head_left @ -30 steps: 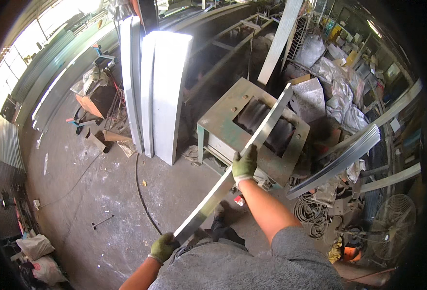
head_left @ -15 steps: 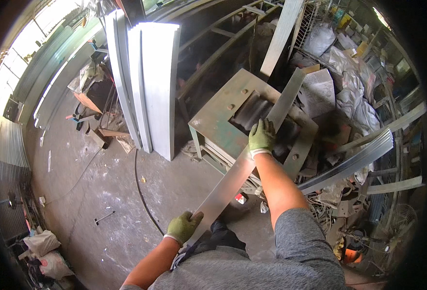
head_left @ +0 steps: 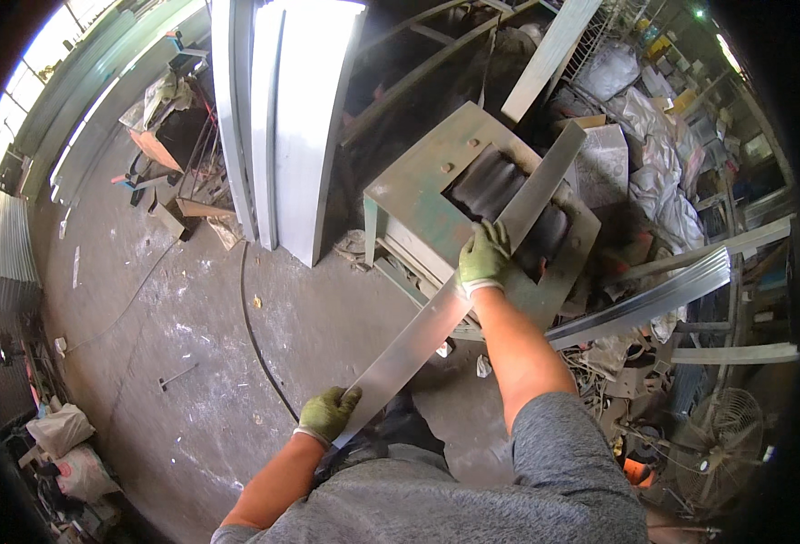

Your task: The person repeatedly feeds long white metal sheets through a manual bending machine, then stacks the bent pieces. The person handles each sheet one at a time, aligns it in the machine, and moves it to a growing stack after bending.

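Note:
A long flat metal strip (head_left: 409, 349) slants from near my body up over a worn, greenish machine (head_left: 418, 177). My left hand (head_left: 327, 414), in a green glove, grips the strip's near end with the thumb along its edge. Farther up, my gloved right hand (head_left: 485, 257) holds the strip at the machine's front edge, fingers laid over it. The strip's far part crosses dark rounded rollers (head_left: 489, 184) in the opening of the machine's top. Its far end rests past the opening. The undersides of both hands are hidden.
Tall bright metal strips (head_left: 295, 136) stand left of the machine. A bundle of long strips (head_left: 644, 299) juts out at the right, near a fan (head_left: 712, 453). A dark cable (head_left: 253, 313) runs across the floor. Crumpled white sacks (head_left: 658, 163) lie behind at the right.
The view has shifted slightly, so surroundings sit differently. Both hands keep their hold on the strip, which lies across the rollers at much the same slant.

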Demonstrator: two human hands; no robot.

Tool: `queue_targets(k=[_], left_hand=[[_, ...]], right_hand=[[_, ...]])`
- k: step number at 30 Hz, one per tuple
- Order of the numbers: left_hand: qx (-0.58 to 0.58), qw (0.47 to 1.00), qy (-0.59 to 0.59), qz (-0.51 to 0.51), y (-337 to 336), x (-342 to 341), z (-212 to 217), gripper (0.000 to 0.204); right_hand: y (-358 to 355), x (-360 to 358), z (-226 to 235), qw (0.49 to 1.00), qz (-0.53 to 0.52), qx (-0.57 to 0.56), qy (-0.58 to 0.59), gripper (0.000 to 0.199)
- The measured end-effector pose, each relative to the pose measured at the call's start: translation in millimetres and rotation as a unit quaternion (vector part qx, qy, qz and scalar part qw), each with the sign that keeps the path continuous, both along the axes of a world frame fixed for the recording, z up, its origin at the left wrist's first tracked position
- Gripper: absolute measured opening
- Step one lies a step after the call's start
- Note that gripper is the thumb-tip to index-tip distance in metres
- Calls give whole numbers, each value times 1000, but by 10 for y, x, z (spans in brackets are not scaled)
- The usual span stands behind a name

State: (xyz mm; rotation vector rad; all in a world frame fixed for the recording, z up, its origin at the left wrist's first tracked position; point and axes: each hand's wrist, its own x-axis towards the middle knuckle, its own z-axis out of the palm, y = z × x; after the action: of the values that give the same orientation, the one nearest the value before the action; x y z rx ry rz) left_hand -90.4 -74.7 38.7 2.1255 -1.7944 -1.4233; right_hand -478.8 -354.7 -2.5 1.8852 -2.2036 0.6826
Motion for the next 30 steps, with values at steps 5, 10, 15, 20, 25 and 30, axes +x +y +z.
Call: queue_targets(k=[5,10,15,20,25,30], left_hand=[[4,1000,-3,9,471,500,-255,66],[16,1000,-15,3,942,1072,-479,69],[9,1000,4,5,1370,1574,-591,68],[33,999,-23,-1,1802,2017,-728,64],[44,999,-9,27,2277,2445,-873,61],[54,998,4,35,2689,2928,-954,58]], right_hand=[[487,495,-25,1000,14,28,4,32],[987,1083,-61,999,19,25,3,35],[1442,1586,-94,998,19,57,-16,42],[1887,2071,-216,992,4,120,-42,49],[2375,2465,-247,991,33,129,-30,50],[2808,2848,-227,985,55,159,-39,46]])
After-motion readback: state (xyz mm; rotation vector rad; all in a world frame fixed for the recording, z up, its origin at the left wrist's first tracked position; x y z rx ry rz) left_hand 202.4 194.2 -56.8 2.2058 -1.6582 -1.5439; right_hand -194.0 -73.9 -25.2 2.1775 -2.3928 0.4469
